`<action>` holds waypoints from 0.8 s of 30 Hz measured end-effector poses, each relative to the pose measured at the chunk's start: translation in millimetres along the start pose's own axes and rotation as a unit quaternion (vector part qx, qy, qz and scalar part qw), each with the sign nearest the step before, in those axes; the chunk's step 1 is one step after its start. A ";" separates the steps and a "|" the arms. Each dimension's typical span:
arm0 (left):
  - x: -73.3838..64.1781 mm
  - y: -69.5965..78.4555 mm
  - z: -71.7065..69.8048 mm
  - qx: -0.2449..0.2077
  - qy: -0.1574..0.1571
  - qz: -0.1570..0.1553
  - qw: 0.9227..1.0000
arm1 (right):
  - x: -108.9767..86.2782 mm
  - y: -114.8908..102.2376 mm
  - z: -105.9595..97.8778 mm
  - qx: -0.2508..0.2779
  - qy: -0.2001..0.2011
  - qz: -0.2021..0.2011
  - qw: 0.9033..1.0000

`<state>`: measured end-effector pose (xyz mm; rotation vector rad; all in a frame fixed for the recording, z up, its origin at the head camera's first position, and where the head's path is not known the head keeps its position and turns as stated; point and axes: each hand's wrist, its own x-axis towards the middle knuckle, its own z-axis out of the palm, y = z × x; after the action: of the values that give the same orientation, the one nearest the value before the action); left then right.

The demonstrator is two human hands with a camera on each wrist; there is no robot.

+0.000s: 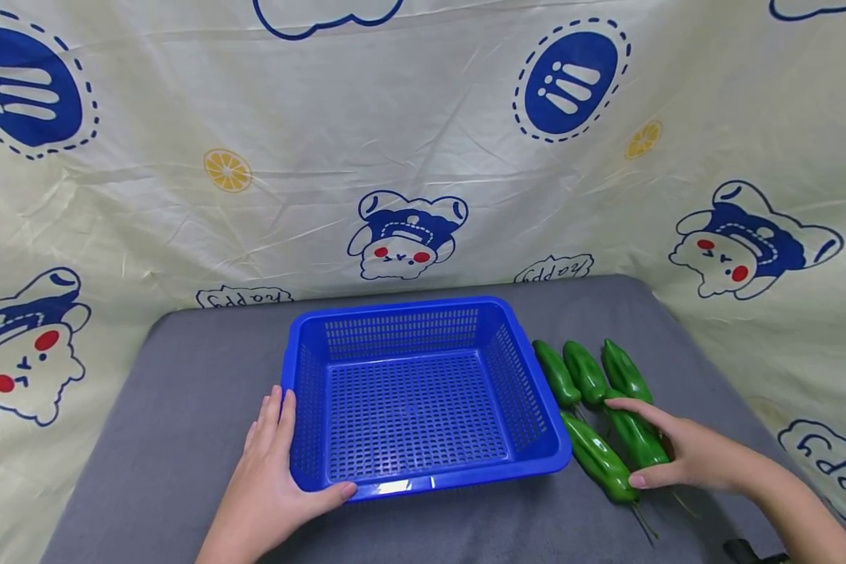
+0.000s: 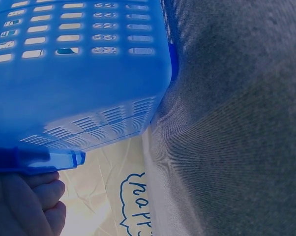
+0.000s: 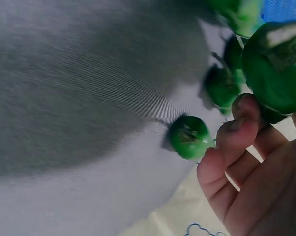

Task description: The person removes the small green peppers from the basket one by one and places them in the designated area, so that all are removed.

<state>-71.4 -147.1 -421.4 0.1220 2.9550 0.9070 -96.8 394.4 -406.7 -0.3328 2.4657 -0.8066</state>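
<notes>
A blue plastic basket point(image 1: 402, 489) with slotted walls stands on the grey table, and nothing lies in it. My left hand point(image 1: 264, 478) rests against its near left corner, fingers straight along the left side and thumb on the front rim. In the left wrist view the basket's outer wall point(image 2: 79, 98) is close, with the fingertips by its rim. To the right of the basket lie several green peppers. My right hand point(image 1: 691, 454) holds one green pepper point(image 1: 638, 439); in the right wrist view its fingers curl under that pepper. Its thumb is beside another green pepper point(image 1: 599, 458).
Three more green peppers lie behind, one along the basket's right side point(image 1: 555, 374), one beside it point(image 1: 583, 372) and one farther right point(image 1: 624, 370). A printed cloth point(image 1: 310, 235) hangs behind the grey table point(image 1: 204, 376). A dark object point(image 1: 743, 551) shows at the lower right edge.
</notes>
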 end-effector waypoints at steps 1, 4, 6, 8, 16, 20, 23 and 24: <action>-0.2 -0.4 -0.1 0.000 0.001 0.000 1.000 | 0.3 2.2 2.1 -0.014 0.000 0.009 1.000; -0.8 -1.4 -0.2 0.001 0.002 0.001 1.000 | 1.2 7.6 8.0 -0.046 0.001 0.016 0.999; -0.9 -2.0 -0.1 0.002 0.003 0.002 1.000 | 2.2 10.0 11.3 -0.065 0.003 0.010 0.998; -1.2 -2.5 0.0 0.003 0.004 0.002 1.000 | 3.2 11.1 13.6 -0.082 0.004 0.007 0.997; -2.0 -2.7 -2.6 0.029 0.004 0.014 0.999 | 7.4 -2.9 8.9 -0.133 -0.007 0.114 0.985; -3.3 -0.4 -6.0 0.064 0.001 0.019 0.998 | 8.2 -21.1 2.6 -0.221 0.035 0.145 0.964; -3.1 2.3 -9.9 0.086 -0.001 0.025 0.996 | 8.5 -39.6 -0.3 -0.263 0.073 0.147 0.951; -2.8 3.7 -11.5 0.090 -0.004 0.026 0.996 | 9.2 -46.8 -0.8 -0.267 0.087 0.143 0.949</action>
<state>-69.2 -150.8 -409.7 0.2083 3.0345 0.6410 -101.6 354.2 -381.4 -0.0858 2.7845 -0.0371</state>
